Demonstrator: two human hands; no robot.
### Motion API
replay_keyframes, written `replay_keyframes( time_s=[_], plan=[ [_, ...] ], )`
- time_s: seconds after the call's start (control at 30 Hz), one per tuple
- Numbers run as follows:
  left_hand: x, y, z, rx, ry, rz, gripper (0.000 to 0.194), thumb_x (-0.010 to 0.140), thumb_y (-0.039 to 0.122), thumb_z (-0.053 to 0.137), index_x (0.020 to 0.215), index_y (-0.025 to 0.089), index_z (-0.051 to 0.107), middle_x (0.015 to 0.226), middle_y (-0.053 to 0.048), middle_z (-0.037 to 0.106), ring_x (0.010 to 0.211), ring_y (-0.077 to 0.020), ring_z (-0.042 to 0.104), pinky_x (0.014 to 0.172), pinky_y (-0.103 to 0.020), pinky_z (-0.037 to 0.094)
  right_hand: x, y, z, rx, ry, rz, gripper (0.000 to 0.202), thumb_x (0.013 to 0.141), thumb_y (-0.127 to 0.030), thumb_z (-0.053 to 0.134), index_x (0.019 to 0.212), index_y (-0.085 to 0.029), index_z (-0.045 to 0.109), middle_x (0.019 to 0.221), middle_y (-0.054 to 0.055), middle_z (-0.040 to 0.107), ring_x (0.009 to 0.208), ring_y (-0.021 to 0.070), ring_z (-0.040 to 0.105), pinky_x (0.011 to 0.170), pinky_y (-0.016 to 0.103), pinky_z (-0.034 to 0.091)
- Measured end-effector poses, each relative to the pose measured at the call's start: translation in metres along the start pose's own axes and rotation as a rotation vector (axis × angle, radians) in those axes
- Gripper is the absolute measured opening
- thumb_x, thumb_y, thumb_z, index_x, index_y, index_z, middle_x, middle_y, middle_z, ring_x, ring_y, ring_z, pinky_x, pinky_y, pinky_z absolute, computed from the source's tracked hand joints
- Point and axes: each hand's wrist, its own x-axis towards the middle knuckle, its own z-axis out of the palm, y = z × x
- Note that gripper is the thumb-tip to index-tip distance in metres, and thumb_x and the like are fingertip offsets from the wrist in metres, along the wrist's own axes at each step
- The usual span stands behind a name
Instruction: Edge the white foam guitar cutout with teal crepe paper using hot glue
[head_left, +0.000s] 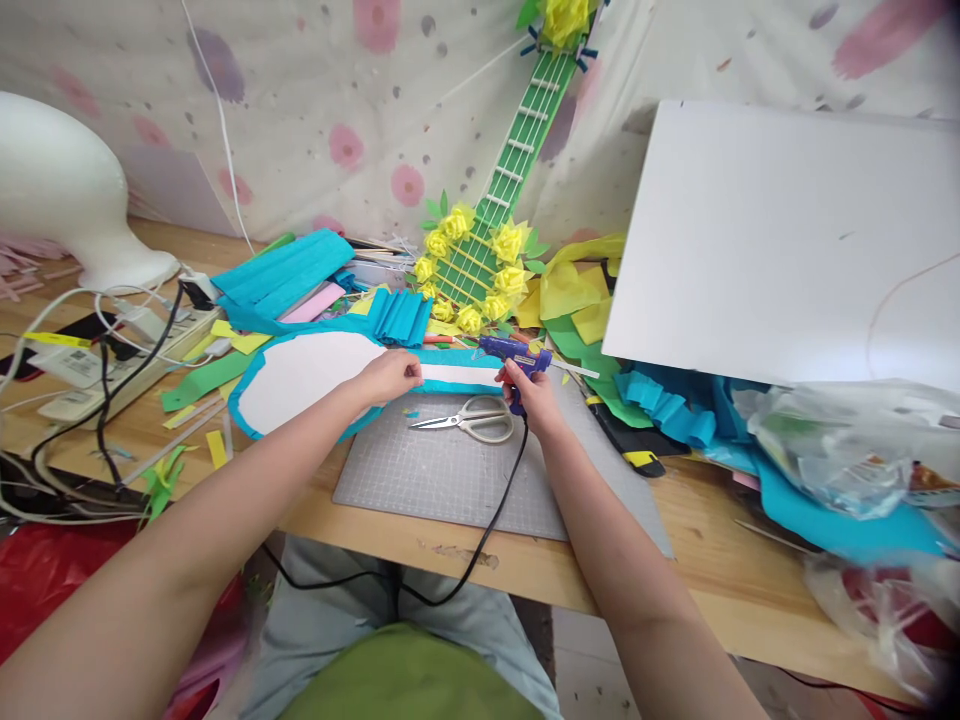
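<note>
A guitar-shaped white board point(311, 375) with blue paper round its edge lies across the workspace, its narrow neck pointing right. My left hand point(390, 377) has its fingers pressed together at the base of the neck, on the blue edge. In my right hand point(527, 390) is a dark blue glue gun point(516, 352), with a white glue stick sticking out to the right and its nozzle over the neck. White-handled scissors point(480, 418) lie below the neck on the grey cutting mat point(450, 480).
Behind stands a green paper guitar point(517, 165) with yellow flowers. A power strip point(142, 355) with cables is at left, near a white foam head point(64, 190). A large white board point(787, 240) leans at right above blue paper and plastic bags. The gun's black cord crosses the mat.
</note>
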Motion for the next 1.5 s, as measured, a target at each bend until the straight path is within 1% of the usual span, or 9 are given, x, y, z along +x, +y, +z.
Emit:
replay_keyframes(
  time_s=[0.17,0.4,0.57,0.67,0.8,0.93,1.13,1.33,1.5],
  plan=[
    [-0.001,0.005,-0.003,0.084,-0.037,-0.036,0.013,0.080,0.029,0.048,0.081,0.021,0.058,0.087,-0.001,0.065,0.074,-0.0164,0.058,0.058,-0.025,0.034,0.001,0.005,-0.007,-0.015,0.028,0.002,0.045,0.064,-0.062,0.062,0.064,-0.017,0.056,0.051,-0.003,0.051,0.042,0.0058,0.042,0.041,0.019,0.033],
    [0.001,0.009,-0.005,0.131,-0.064,-0.032,0.009,0.081,0.028,0.049,0.080,0.022,0.055,0.086,-0.001,0.066,0.080,-0.0186,0.059,0.061,-0.025,0.035,0.004,0.004,-0.010,-0.041,0.019,-0.006,0.045,0.064,-0.062,0.062,0.063,-0.017,0.056,0.054,-0.002,0.053,0.043,0.0060,0.042,0.041,0.020,0.033],
    [-0.001,0.001,-0.001,-0.066,0.050,-0.053,0.015,0.073,0.029,0.057,0.084,0.022,0.050,0.083,-0.001,0.064,0.078,-0.0191,0.059,0.062,-0.026,0.037,0.009,-0.002,-0.015,-0.174,-0.109,0.062,0.045,0.068,-0.061,0.059,0.065,-0.017,0.058,0.050,-0.002,0.050,0.042,0.0069,0.042,0.040,0.020,0.034],
    [-0.004,-0.006,0.002,-0.280,0.079,-0.032,0.015,0.073,0.030,0.054,0.082,0.021,0.047,0.075,0.000,0.060,0.073,-0.0169,0.058,0.062,-0.026,0.041,0.016,-0.008,-0.016,-0.314,-0.214,0.126,0.046,0.068,-0.062,0.059,0.064,-0.016,0.059,0.050,-0.001,0.051,0.042,0.0070,0.044,0.039,0.019,0.034],
    [-0.006,-0.011,0.001,-0.552,0.142,-0.177,0.017,0.072,0.035,0.053,0.082,0.020,0.050,0.068,0.002,0.056,0.058,-0.0131,0.054,0.054,-0.025,0.040,0.028,-0.023,-0.009,-0.381,-0.314,0.172,0.044,0.067,-0.059,0.063,0.064,-0.016,0.058,0.055,0.001,0.057,0.042,0.0060,0.044,0.036,0.019,0.032],
    [-0.009,-0.011,-0.005,-0.446,0.252,-0.326,0.023,0.074,0.042,0.051,0.068,0.020,0.051,0.057,0.003,0.053,0.049,-0.0129,0.048,0.050,-0.026,0.034,0.040,-0.041,0.005,-0.417,-0.452,0.236,0.043,0.066,-0.057,0.065,0.061,-0.015,0.058,0.054,0.002,0.058,0.040,0.0051,0.042,0.035,0.019,0.033],
    [-0.017,-0.011,-0.017,-0.327,0.299,-0.339,0.032,0.078,0.049,0.046,0.064,0.021,0.049,0.052,0.002,0.052,0.052,-0.0148,0.049,0.051,-0.026,0.030,0.058,-0.060,0.026,-0.491,-0.558,0.361,0.043,0.062,-0.056,0.070,0.057,-0.014,0.059,0.060,0.006,0.062,0.039,0.0044,0.041,0.033,0.019,0.033],
    [-0.025,-0.018,-0.020,-0.303,0.309,-0.380,0.049,0.082,0.057,0.032,0.051,0.021,0.044,0.047,-0.001,0.050,0.053,-0.0173,0.050,0.053,-0.028,0.032,0.069,-0.064,0.037,-0.521,-0.620,0.418,0.042,0.058,-0.054,0.073,0.056,-0.014,0.060,0.062,0.008,0.064,0.038,0.0048,0.042,0.032,0.019,0.032],
    [-0.026,-0.027,-0.014,-0.288,0.339,-0.288,0.032,0.082,0.045,0.040,0.065,0.021,0.053,0.062,-0.001,0.057,0.064,-0.0176,0.053,0.056,-0.027,0.033,0.070,-0.065,0.042,-0.564,-0.661,0.410,0.041,0.060,-0.053,0.073,0.055,-0.014,0.060,0.059,0.007,0.063,0.038,0.0046,0.040,0.032,0.019,0.032]
  ],
)
